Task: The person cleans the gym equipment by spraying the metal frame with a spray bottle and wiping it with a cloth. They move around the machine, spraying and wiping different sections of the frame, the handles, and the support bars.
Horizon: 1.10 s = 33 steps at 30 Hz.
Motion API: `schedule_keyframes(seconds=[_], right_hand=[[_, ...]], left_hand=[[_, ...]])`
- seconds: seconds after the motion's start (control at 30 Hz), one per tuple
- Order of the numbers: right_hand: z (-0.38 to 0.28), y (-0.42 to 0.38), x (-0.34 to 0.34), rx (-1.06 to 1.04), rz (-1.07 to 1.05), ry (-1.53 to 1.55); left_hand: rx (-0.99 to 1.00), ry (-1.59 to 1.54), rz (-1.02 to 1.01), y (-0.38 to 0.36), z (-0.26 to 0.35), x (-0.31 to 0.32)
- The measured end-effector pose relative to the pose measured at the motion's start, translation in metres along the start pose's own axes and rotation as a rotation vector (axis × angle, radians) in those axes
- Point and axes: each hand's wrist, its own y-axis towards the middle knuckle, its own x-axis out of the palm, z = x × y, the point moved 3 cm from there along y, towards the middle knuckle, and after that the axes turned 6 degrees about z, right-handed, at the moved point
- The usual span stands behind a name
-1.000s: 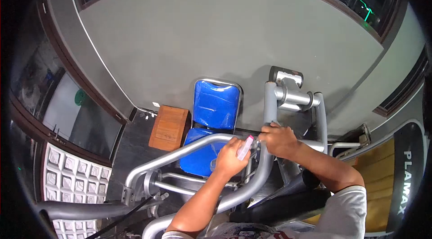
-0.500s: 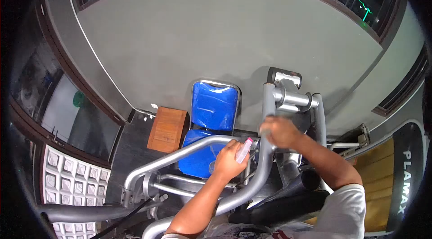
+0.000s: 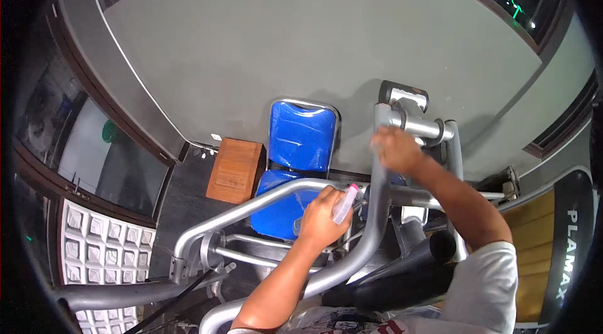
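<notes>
In the head view, my left hand (image 3: pixel 322 218) is closed around a small translucent bottle (image 3: pixel 343 208) with a pink cap, tilted with the cap end up. The hand is over the bent silver rail of a gym machine. My right hand (image 3: pixel 397 150) is curled against the upright silver tube (image 3: pixel 379 186) of the machine's frame, close to its upper end. Its fingers are bent and partly blurred, and I cannot make out what is between them and the tube. A silver crossbar (image 3: pixel 422 126) joins the tube's top area to a second upright.
Behind the rail stands a blue padded chair (image 3: pixel 303 136), with a brown wooden box (image 3: pixel 235 170) beside it. A grey wall (image 3: pixel 326 32) closes off the back. A black and gold PLAMAX panel (image 3: pixel 565 252) is at the right, and white patterned blocks (image 3: pixel 107 243) are at the left.
My right hand has moved up along the upright tube. My left hand keeps the bottle over the rail, nearly unmoved. The camera view has shifted slightly.
</notes>
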Motion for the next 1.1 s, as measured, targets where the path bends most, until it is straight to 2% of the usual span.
schedule_keyframes(seconds=[0.03,0.1,0.2,0.23,0.33,0.43,0.53,0.6,0.7,0.83,0.93,1.03,1.1], right_hand=[[-0.015,-0.011,0.001,-0.082,-0.12,-0.064],[-0.053,-0.029,-0.032,-0.226,-0.225,0.027],[-0.045,-0.015,-0.023,-0.215,-0.303,0.026],[-0.035,-0.004,-0.016,-0.21,-0.313,-0.104],[0.019,0.033,-0.01,-0.003,-0.002,-0.026],[0.033,0.038,-0.007,0.155,0.088,0.058],[0.016,0.007,-0.004,0.011,0.082,0.152],[-0.005,-0.023,-0.012,-0.169,0.053,0.296],[-0.034,-0.054,-0.023,-0.209,-0.031,0.359],[-0.035,-0.057,-0.035,-0.137,-0.173,0.504],[-0.029,-0.05,-0.029,-0.143,-0.275,0.499],[-0.024,-0.042,-0.028,-0.144,-0.132,0.333],[0.001,-0.02,-0.015,-0.083,0.055,0.27]], left_hand=[[-0.003,-0.004,0.011,0.001,0.0,0.0],[0.0,0.012,0.015,0.002,-0.004,0.002],[-0.012,-0.008,0.022,0.001,-0.005,0.006],[-0.031,-0.014,0.01,-0.001,-0.004,0.007],[-0.026,-0.002,-0.02,-0.003,0.001,0.008],[-0.016,-0.019,-0.016,-0.003,0.003,0.009],[-0.002,-0.027,-0.024,-0.003,0.002,0.009],[0.014,-0.031,-0.024,-0.002,0.0,0.01],[-0.091,-0.041,-0.018,0.001,0.005,0.008],[-0.076,-0.045,0.013,0.001,0.003,0.009],[-0.056,-0.023,0.016,-0.001,0.0,0.009],[-0.04,-0.028,0.031,0.0,0.0,0.006],[-0.041,-0.028,0.022,-0.002,-0.001,0.007]])
